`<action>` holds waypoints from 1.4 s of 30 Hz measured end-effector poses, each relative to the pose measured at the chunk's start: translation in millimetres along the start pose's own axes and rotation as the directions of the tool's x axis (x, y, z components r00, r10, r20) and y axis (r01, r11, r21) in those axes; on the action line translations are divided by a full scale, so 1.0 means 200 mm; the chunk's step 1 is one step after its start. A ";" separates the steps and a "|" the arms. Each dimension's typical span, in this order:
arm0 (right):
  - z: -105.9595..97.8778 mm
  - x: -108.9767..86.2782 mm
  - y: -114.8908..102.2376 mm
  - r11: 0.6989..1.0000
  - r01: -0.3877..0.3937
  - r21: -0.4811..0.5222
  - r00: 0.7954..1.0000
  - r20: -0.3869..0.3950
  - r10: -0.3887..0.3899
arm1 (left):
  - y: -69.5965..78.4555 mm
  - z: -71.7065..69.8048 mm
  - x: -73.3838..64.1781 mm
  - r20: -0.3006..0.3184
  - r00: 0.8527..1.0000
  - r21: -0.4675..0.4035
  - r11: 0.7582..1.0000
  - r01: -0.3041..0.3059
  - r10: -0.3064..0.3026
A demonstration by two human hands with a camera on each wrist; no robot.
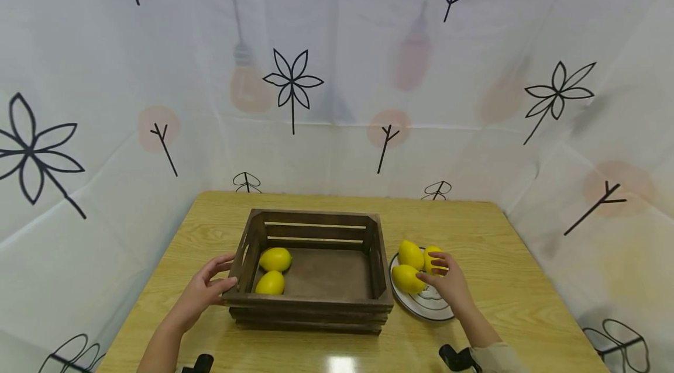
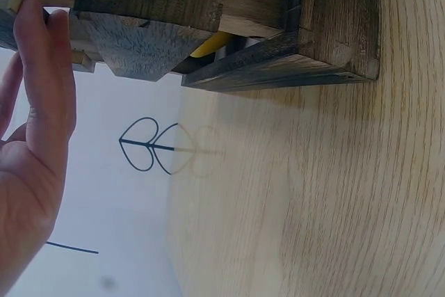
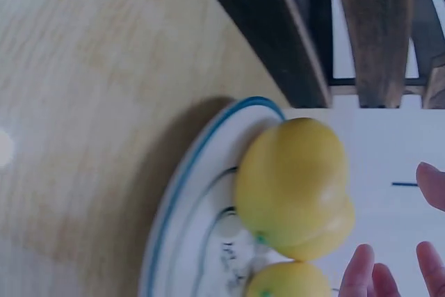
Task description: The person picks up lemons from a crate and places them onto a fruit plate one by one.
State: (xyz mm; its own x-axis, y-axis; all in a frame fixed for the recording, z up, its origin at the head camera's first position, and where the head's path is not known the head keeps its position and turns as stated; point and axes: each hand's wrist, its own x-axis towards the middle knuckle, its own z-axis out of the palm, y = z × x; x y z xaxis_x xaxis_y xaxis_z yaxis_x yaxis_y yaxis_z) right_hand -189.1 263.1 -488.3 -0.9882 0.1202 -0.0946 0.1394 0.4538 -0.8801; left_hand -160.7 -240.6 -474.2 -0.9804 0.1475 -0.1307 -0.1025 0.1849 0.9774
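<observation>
A dark wooden slatted crate (image 1: pixel 310 310) stands on the table, with two yellow lemons (image 1: pixel 271 283) at the left of its floor. My left hand (image 1: pixel 200 296) is at the crate's left side, its fairly straight fingers (image 2: pixel 43 67) touching the wood in the left wrist view. Right of the crate, three lemons (image 1: pixel 408 279) sit on a white plate (image 1: pixel 421 308) with a dark rim. Over the plate is my right hand (image 1: pixel 450 288), fingers spread near the rightmost lemon (image 1: pixel 430 256). In the right wrist view its fingertips (image 3: pixel 359 266) appear apart from the lemons.
The light wood table (image 1: pixel 437 221) has its back edge against a white cloth (image 1: pixel 337 156) printed with plants and bulbs. Black devices (image 1: pixel 457 358) are at both wrists. The crate's right wall stands close beside the plate.
</observation>
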 end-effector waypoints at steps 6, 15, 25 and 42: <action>-0.02 0.00 -0.07 0.999 0.039 0.013 0.999 -0.005 -0.039 | 0.00 0.00 0.00 0.001 1.000 -0.003 1.000 -0.001 0.001; -0.03 0.01 -0.14 0.997 0.076 0.001 0.997 -0.013 -0.076 | -0.01 0.00 -0.01 0.001 1.000 -0.010 1.000 0.000 0.000; -0.02 0.04 -0.26 0.990 0.143 0.010 0.990 -0.011 -0.143 | 0.01 0.01 -0.01 0.002 1.000 -0.008 1.000 -0.001 0.001; 0.04 0.09 -0.41 0.984 0.175 0.044 0.985 0.007 -0.175 | 0.01 0.00 -0.01 0.010 1.000 -0.011 1.000 -0.012 0.013</action>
State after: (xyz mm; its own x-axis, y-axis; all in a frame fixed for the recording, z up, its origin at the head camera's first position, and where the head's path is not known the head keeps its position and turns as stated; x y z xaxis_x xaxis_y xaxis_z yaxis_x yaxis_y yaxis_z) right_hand -218.2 220.9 -420.7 -0.9978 0.0328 0.0580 -0.0384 0.4282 -0.9029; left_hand -159.2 -239.7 -472.2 -0.9799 0.1593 -0.1201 -0.0922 0.1720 0.9808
